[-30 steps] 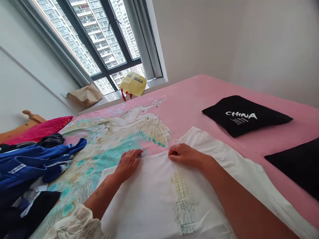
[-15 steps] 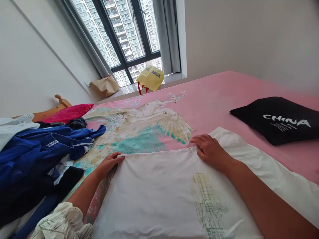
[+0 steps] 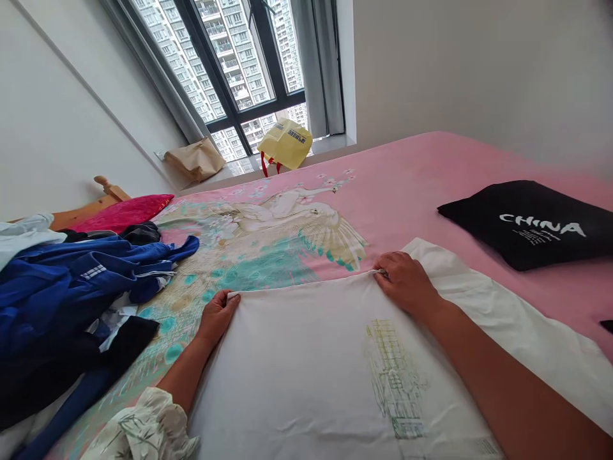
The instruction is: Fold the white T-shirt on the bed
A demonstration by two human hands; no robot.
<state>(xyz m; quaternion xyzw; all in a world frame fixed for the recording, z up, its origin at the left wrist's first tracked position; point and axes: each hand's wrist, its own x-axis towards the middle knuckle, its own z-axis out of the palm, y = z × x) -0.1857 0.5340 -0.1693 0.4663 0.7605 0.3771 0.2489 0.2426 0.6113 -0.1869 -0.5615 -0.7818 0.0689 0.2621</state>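
A white T-shirt (image 3: 306, 370) with a faint green print lies flat on the pink bed sheet (image 3: 412, 185) in front of me. My left hand (image 3: 218, 316) grips the shirt's far left corner, fingers curled on the cloth. The far edge further right is pinched by my right hand (image 3: 405, 281), whose knuckles face up. The hem runs taut between both hands.
A heap of blue and dark clothes (image 3: 71, 300) lies at the left. A folded black shirt with white lettering (image 3: 531, 227) sits at the right. A red cushion (image 3: 119, 214), a brown paper bag (image 3: 194, 160) and a yellow bag (image 3: 287, 144) are by the window.
My hands have slid apart along the shirt's far edge, left going left and right going right, so the edge is now stretched wide. The view has also shifted to the left.
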